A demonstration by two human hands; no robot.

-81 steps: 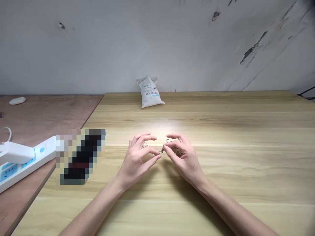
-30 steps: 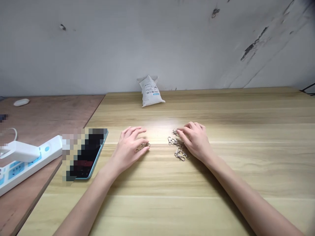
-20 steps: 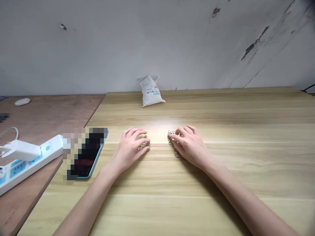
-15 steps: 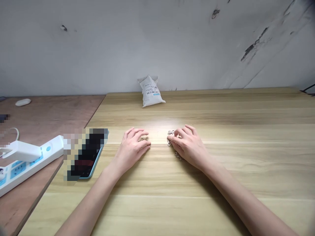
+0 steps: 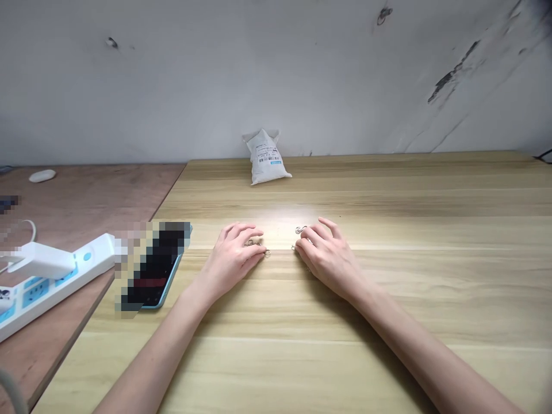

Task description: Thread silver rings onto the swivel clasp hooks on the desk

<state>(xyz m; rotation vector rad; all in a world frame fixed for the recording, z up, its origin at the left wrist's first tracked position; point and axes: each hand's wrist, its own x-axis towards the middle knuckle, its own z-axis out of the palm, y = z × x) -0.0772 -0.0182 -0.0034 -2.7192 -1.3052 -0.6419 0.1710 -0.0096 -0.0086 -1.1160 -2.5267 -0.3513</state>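
Note:
My left hand (image 5: 235,252) is closed, thumb and index fingertips together. A small metal ring (image 5: 268,253) sticks out from their tips. More metal ring pieces (image 5: 251,242) show between its fingers, partly hidden. Opposite it, my right hand (image 5: 326,248) rests low over the table with fingers bent and thumb close to the index finger. A bit of a small metal piece (image 5: 294,247) pokes out at those fingertips. Just beyond them on the table lies a metal clasp with a ring (image 5: 299,230). The right palm and whatever lies under it are mostly hidden.
A white labelled plastic pouch (image 5: 268,158) stands at the back of the wooden table (image 5: 388,201), near the wall. To the left lies a phone (image 5: 161,267) with a blurred screen. A white power strip (image 5: 64,276) with a plugged-in charger (image 5: 43,259) crosses the left side.
The ring at my left fingertips shows more clearly. My right fingers have shifted slightly, and the metal pieces seen below that hand are now almost covered. The view has moved a little.

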